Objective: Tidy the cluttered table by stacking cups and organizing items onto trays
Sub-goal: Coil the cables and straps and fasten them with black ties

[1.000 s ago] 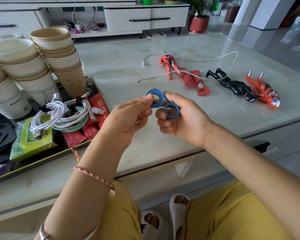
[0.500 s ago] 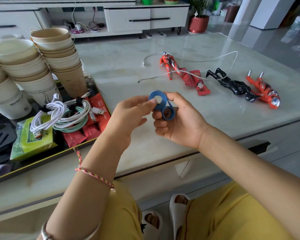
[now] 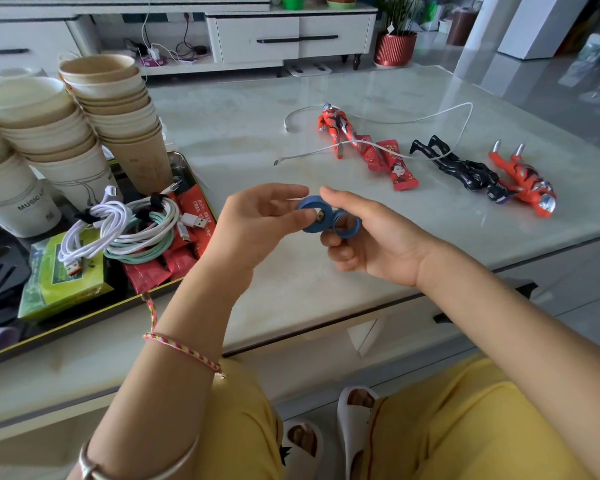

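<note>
Jointly, left hand (image 3: 257, 220) and right hand (image 3: 371, 244) pinch flat blue cable (image 3: 309, 203), figure-eight coils, over glossy tabletop (image 3: 239, 116).

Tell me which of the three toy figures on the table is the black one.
The middle figure is black; the left figure and the right figure on either side of it are red.

glossy marble-look table (image 3: 243, 109), matt paper cups (image 3: 118, 109), shiny plastic figures (image 3: 523, 181)

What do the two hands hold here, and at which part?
A coiled blue cable: the left hand pinches its left loop, the right hand its right loop.
</note>
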### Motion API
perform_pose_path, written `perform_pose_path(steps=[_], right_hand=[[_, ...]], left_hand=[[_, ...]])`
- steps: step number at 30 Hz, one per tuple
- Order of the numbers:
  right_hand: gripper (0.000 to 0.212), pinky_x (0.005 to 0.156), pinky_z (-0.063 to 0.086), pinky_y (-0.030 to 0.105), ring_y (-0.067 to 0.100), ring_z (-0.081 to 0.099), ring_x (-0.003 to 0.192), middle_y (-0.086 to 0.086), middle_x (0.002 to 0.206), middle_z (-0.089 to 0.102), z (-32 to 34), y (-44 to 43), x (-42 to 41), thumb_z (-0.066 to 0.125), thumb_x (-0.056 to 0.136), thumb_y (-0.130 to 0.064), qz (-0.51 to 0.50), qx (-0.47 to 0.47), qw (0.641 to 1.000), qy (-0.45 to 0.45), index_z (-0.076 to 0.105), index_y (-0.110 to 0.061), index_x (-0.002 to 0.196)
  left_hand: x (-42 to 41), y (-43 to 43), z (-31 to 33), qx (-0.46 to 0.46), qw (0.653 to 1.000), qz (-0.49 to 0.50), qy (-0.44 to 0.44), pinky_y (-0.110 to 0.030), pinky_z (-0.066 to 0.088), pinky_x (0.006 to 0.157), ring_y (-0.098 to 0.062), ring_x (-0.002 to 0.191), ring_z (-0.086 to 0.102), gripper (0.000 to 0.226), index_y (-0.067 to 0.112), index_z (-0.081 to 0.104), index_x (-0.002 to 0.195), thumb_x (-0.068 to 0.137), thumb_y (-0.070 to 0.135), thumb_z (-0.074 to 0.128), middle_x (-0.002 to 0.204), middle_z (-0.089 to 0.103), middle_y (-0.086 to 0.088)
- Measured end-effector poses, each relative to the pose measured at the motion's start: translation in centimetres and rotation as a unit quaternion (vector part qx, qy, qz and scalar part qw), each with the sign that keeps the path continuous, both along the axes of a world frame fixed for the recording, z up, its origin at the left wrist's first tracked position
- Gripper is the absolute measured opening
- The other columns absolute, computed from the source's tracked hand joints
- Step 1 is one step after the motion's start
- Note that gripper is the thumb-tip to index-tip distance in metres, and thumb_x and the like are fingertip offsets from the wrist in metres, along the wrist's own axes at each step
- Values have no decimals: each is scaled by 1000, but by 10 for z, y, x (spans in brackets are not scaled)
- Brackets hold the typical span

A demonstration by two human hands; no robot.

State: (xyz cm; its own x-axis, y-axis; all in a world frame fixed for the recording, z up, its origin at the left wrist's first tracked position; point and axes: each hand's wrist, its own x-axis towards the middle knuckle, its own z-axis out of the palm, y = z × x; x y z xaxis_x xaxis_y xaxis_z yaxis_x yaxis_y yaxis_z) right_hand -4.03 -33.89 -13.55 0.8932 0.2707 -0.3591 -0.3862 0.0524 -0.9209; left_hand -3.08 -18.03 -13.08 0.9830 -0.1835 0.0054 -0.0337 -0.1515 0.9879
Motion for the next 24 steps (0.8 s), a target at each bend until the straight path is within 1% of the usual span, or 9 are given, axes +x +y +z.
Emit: perform_pose_path(steps=[2,5,8,11,13,16,19,21,24], right_hand=[[29,45,33,20,12,41,49,1,63,48,0,-1,1,56,80,-49,14,43,999,19,60,-20,84],[41,49,46,22,16,54,56,5,73,63,-1,-2,2,58,73,-52,40,82,995,38,66,-15,87],[39,53,49,23,17,59,60,8,80,68,-2,0,3,58,74,-52,69,147,985,58,72,-16,82],[35,53,49,22,14,57,58,6,75,66,-2,2,4,60,75,-48,67,186,978,72,73,-15,77],[31,50,46,19,12,53,53,4,69,62,-2,2,5,61,74,-45,63,176,978,88,71,-15,72],[25,45,41,17,10,47,49,3,66,56,-3,1,5,59,77,-41,58,91,990,88,61,-16,76],[25,44,37,17,10,44,49,5,71,53,-4,0,3,55,83,-42,63,19,996,64,58,-17,83],[32,44,34,18,10,40,48,4,71,52,-1,-1,1,57,79,-47,78,0,995,55,58,-16,86],[48,45,34,19,12,39,52,4,72,52,1,-1,1,59,73,-53,81,4,996,38,60,-17,105]], left_hand=[[0,1,0,-53,997,13,60,-17,42,72,0,71,60,18,23,67,91,76,14,72,81,66,5],[0,1,0,-99,986,5,135,-26,41,83,-7,87,60,13,23,67,90,79,17,69,88,67,4],[0,0,1,-137,975,-16,174,-25,41,80,-7,76,59,15,22,66,92,78,18,68,82,68,5],[-1,-1,2,-143,975,-16,170,-27,41,85,-5,70,58,13,21,66,91,79,17,68,77,67,6],[-1,-1,2,-79,991,-3,112,-22,43,81,-2,69,60,18,20,66,96,80,14,69,76,67,7],[-3,-1,4,20,998,-37,36,-14,44,69,-1,67,61,35,16,62,110,78,7,70,81,67,3],[-6,-2,5,36,996,-75,33,-11,46,63,-3,64,59,30,18,64,106,78,11,71,80,67,2],[-5,0,5,39,996,-65,36,-18,47,69,-7,68,59,23,21,66,99,77,16,72,76,67,2],[-3,3,5,10,997,-57,51,-22,47,74,-8,75,61,23,24,68,94,72,21,75,76,69,4]])
